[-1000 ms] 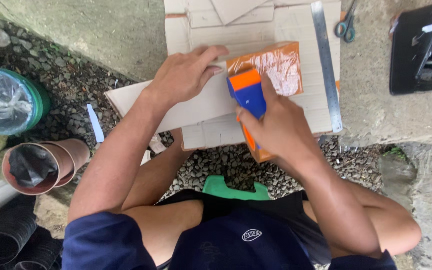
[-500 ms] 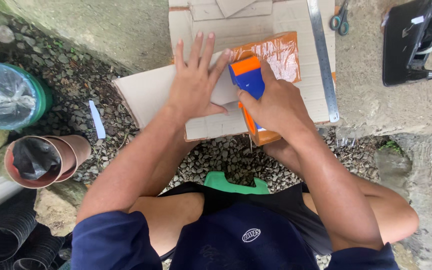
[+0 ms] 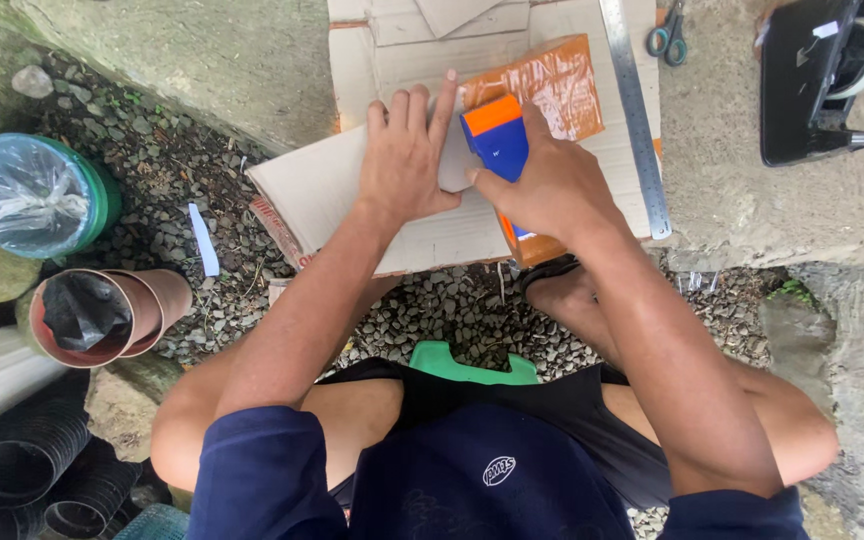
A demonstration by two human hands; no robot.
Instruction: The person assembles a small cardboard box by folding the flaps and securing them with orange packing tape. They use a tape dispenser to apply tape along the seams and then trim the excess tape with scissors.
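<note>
A blue-and-orange handheld tape dispenser rests against glossy orange-brown tape on a pale beige cardboard sheet whose torn edges show reddish print, with a silver metal ruler along its right edge. Beyond that edge, teal-handled scissors and a black tape holder with a cream roll lie on grey concrete. By the sheet's left edge, grey gravel carries a green bucket under clear bluish plastic and a terracotta-coloured pipe holding a black bag; the person wears navy sleeves over a bright green stool.
</note>
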